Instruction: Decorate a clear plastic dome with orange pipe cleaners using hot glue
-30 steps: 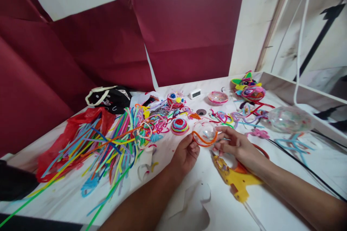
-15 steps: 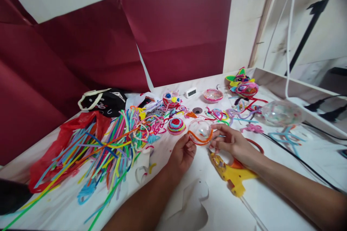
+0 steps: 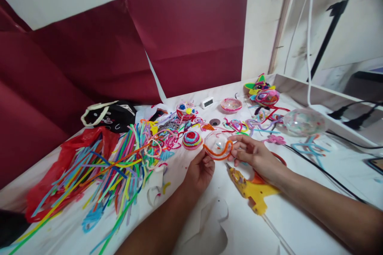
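A clear plastic dome (image 3: 216, 142) is held up between my two hands, with an orange pipe cleaner (image 3: 217, 157) curving along its near rim. My left hand (image 3: 202, 170) pinches the rim and the pipe cleaner on the left side. Thumb and fingers of my right hand (image 3: 249, 154) close on the right side, by the pipe cleaner's upturned end. Just left of the dome sits a half ball wrapped in coloured rings (image 3: 192, 140). Below my right hand lies a yellow glue gun (image 3: 254, 189), its nozzle pointing toward the dome. Orange-handled scissors (image 3: 279, 158) are partly hidden behind that hand.
Many loose pipe cleaners (image 3: 122, 171) spill from a red plastic bag (image 3: 67, 159) on the left. Behind are a black bag (image 3: 116, 117), a small white digital clock (image 3: 207, 102) and a pink-edged clear bowl (image 3: 231, 105). A large clear dome (image 3: 303, 122) and a black cable (image 3: 323, 173) lie right.
The view has shifted slightly to the right. The right end of the orange pipe cleaner now bends higher up the dome's side. Both hands keep their hold.
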A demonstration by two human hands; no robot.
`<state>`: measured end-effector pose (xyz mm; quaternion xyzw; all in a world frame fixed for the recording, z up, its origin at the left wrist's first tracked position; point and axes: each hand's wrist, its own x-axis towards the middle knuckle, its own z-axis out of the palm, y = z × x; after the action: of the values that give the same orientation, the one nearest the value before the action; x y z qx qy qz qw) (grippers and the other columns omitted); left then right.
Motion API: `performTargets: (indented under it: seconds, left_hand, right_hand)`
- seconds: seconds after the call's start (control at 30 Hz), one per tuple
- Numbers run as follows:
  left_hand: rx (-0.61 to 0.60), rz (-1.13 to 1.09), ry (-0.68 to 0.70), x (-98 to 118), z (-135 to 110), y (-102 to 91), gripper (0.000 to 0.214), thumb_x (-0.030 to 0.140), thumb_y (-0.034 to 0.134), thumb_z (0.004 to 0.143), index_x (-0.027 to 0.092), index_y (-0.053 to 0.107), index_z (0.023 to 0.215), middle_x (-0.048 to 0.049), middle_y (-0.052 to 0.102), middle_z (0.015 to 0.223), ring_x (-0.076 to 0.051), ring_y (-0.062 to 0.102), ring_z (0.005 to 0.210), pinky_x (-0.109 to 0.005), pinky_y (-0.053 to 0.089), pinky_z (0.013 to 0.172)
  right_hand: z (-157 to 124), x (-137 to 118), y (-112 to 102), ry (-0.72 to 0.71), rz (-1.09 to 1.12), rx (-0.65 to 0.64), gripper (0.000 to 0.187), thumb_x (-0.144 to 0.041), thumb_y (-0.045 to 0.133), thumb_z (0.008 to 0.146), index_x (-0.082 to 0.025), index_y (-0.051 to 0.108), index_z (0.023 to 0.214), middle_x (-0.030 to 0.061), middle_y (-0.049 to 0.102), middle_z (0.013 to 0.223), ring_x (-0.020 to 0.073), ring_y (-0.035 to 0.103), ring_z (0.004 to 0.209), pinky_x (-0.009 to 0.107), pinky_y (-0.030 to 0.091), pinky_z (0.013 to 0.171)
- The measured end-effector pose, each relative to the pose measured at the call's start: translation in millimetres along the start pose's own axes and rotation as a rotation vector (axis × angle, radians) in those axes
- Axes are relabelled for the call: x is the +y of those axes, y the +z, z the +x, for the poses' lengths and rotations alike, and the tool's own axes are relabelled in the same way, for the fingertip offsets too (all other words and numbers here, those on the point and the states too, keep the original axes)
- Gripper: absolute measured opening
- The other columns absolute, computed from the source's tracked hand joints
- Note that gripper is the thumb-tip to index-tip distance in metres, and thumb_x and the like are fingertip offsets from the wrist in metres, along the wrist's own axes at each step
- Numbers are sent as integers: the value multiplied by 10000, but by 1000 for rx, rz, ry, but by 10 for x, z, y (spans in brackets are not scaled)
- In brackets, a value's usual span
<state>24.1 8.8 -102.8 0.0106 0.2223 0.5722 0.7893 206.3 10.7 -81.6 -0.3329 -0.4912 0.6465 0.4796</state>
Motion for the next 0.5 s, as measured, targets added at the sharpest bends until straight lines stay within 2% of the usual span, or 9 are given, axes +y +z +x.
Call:
performTargets:
  seconds: [0.2, 0.5]
  left_hand:
    - [9, -7, -35, -1, -12, 4, 240, 117, 376, 929, 100, 562, 777, 31, 456, 547, -23, 446, 436, -96, 401, 413]
    - [26, 42, -31, -15, -54, 47, 172, 101, 450, 894, 106, 581, 784, 17, 505, 607, -14, 458, 459, -88, 410, 427]
  right_hand:
    - [-1, 2, -9, 29, 10, 29, 343, -298, 721, 717, -191, 543, 989, -23, 629, 724, 104, 603, 564, 232, 475, 556]
    - [14, 12, -7, 86, 112, 62, 372, -271, 764, 665, -183, 585, 977, -3, 658, 680, 117, 615, 595, 215, 472, 544]
